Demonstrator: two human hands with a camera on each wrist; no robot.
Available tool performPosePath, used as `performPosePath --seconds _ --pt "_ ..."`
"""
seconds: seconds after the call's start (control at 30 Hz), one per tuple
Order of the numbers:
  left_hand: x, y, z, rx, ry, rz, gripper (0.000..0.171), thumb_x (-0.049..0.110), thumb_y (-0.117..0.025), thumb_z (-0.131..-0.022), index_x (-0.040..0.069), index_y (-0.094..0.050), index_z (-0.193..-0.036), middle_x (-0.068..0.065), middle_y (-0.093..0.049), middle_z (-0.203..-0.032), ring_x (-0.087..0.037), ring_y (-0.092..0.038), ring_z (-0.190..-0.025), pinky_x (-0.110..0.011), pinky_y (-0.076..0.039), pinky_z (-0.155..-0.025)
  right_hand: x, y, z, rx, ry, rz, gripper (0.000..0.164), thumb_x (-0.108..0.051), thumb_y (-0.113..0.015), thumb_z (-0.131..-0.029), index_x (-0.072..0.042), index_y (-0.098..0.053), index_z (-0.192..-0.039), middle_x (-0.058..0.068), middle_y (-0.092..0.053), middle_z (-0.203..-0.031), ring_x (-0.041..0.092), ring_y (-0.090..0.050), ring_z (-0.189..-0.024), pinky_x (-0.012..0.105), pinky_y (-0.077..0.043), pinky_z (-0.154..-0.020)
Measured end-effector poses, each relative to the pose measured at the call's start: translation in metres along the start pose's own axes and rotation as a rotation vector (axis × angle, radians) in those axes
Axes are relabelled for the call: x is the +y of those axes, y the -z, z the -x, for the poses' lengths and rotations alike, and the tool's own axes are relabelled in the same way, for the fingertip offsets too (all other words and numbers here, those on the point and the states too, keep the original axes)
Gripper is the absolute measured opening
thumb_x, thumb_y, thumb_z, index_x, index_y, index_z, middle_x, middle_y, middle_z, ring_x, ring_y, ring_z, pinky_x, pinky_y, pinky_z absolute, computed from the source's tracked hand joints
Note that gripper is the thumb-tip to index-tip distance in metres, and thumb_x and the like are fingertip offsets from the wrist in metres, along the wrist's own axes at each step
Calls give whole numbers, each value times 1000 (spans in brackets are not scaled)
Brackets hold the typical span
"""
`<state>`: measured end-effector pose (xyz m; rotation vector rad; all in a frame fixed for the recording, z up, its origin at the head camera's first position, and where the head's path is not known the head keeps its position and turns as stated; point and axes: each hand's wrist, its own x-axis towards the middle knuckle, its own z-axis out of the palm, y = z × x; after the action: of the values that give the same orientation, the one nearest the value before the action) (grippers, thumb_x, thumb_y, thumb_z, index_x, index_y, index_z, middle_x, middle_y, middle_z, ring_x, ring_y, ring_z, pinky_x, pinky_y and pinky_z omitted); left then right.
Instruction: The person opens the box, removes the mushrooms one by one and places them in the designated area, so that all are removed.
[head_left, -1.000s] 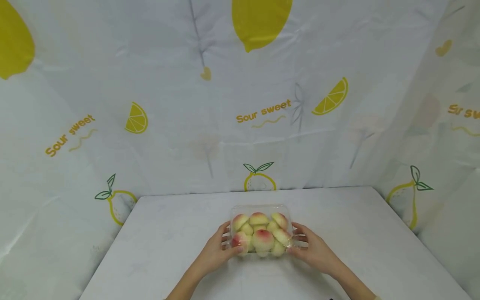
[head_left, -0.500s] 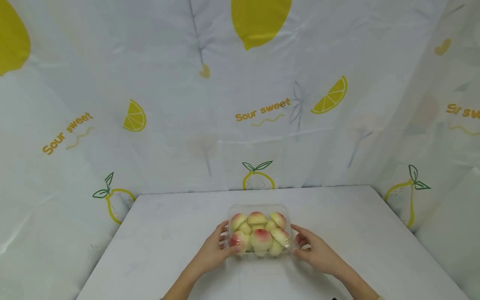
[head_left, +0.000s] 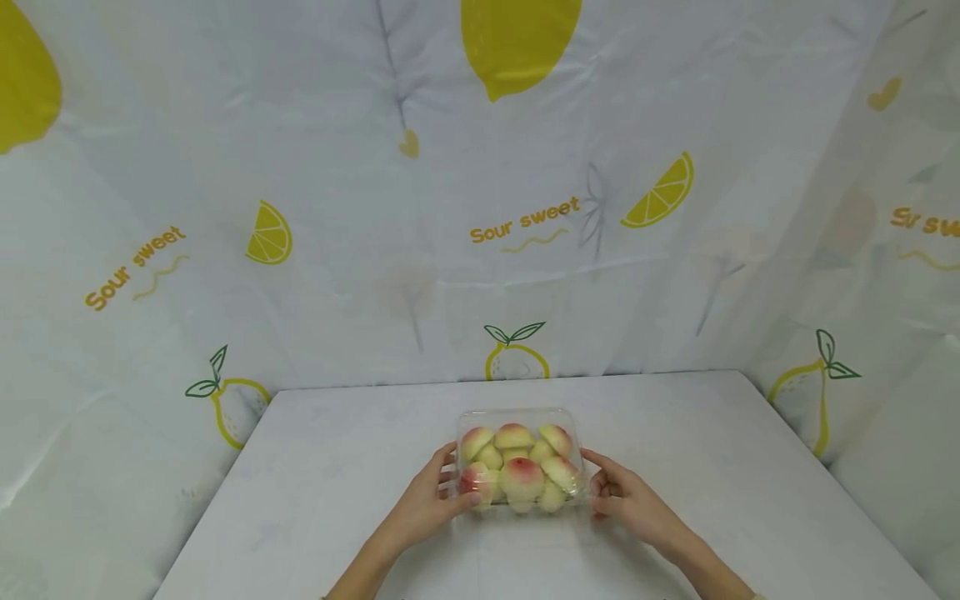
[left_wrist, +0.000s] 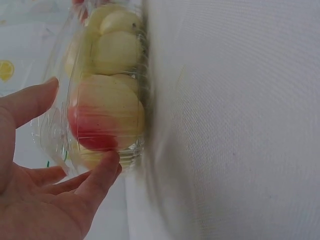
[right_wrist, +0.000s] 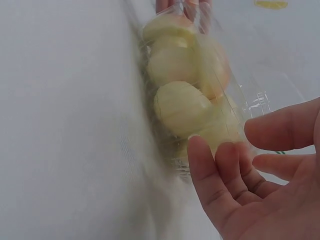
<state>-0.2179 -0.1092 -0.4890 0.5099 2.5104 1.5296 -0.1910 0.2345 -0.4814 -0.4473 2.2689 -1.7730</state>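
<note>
A clear plastic clamshell box [head_left: 517,414] lies on the white table [head_left: 360,467], holding several pale yellow peaches [head_left: 521,477] with red blushes. My left hand [head_left: 429,507] grips its left end, thumb over the front corner and fingers along the side. In the left wrist view, a fingertip of the left hand [left_wrist: 57,200] presses low on the wall beside a red-blushed peach [left_wrist: 105,112]. At the opposite end, my right hand [head_left: 636,507] has its fingertips at the box's side. The right thumb [right_wrist: 280,127] stands just off the box's corner, the fingers loosely bent.
A white curtain [head_left: 337,292] printed with lemons and lettering hangs behind the table and along both sides. The table's back edge [head_left: 645,376] runs close to it. Bare tabletop stretches to the left and right of the hands.
The right thumb and fingers have loosened from the box's right corner and drawn slightly away. Left hand and box stay together; the whole view has shifted a little.
</note>
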Motion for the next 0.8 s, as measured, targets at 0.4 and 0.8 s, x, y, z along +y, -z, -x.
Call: performPosePath --seconds 0.4,0.8 --pt "1 -1 -1 -12 -6 1 90 39 -78 -91 -2 -29 -155 -30 -43 -147 -49 -52 -127 -58 -49 -101 -5 -9 -3 54 -155 -71 72 3 -50 -92 7 -20 -157 10 -46 -92 24 -56 -77 35 -55 -71" --pt "3 0 0 -1 -4 -4 89 37 -79 -90 -2 -30 -154 -31 -43 -147 -51 -52 -127 -58 -49 -101 -9 -14 -2 62 -162 -64 71 3 -46 -92 6 -19 -157 8 -43 -92 23 -54 -76 34 -48 -80"
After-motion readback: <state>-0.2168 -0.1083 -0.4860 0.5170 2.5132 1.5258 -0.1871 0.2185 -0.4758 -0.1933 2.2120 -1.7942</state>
